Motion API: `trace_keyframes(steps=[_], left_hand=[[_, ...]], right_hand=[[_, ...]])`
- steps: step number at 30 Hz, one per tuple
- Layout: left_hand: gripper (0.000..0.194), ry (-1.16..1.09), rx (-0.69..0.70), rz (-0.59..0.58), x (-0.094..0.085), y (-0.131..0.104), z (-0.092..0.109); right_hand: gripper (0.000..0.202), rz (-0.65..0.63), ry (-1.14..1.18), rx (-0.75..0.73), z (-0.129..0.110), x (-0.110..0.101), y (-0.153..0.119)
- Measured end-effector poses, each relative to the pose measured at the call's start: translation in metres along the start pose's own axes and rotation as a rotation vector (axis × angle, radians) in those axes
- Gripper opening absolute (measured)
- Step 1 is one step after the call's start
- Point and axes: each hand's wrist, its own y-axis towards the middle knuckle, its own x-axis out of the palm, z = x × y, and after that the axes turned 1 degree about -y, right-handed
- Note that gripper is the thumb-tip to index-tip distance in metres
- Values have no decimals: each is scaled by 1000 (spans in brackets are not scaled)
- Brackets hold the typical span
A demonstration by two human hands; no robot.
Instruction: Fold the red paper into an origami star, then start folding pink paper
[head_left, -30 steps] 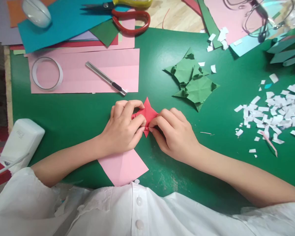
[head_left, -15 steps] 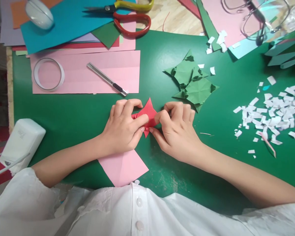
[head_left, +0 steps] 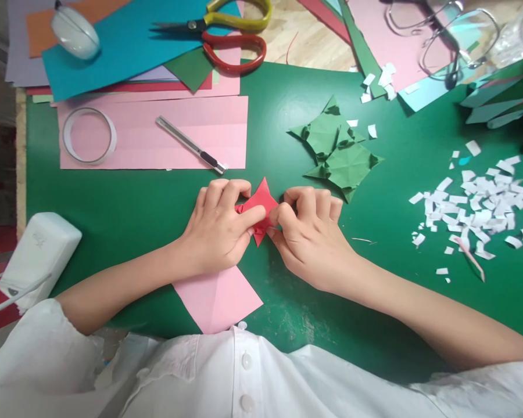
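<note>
A small red folded paper piece with pointed corners lies on the green table between my hands. My left hand grips its left side, with the index finger pressed over the middle and the thumb at the lower edge. My right hand pinches the right corner between thumb and index finger, which hide that corner. Under my left wrist rests a pink square of paper with crease lines. Beyond my right hand sit green folded paper pieces with curled, pointed corners.
At the back left, a tape roll and a utility knife lie on a pink strip. Scissors, a mouse and coloured sheets lie behind. A white power adapter stands left; glasses and paper scraps are right.
My right thumb and index finger have closed in slightly on the red paper's right corner. The camera view has shifted a little; the other things stay in place.
</note>
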Motion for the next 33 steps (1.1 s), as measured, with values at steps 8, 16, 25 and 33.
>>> trace_keyframes(steps=[8, 16, 25, 33], left_hand=[[19, 38, 47, 47, 3, 0, -4], [52, 50, 74, 61, 4, -3, -4], [42, 9, 54, 59, 2, -3, -2], [36, -83, 136, 79, -2, 2, -17]], right_hand=[[11, 82, 61, -23, 3, 4, 0], [25, 90, 278, -2, 9, 3, 3], [29, 136, 500, 2, 20, -2, 8], [19, 321, 388, -209, 33, 5, 13]])
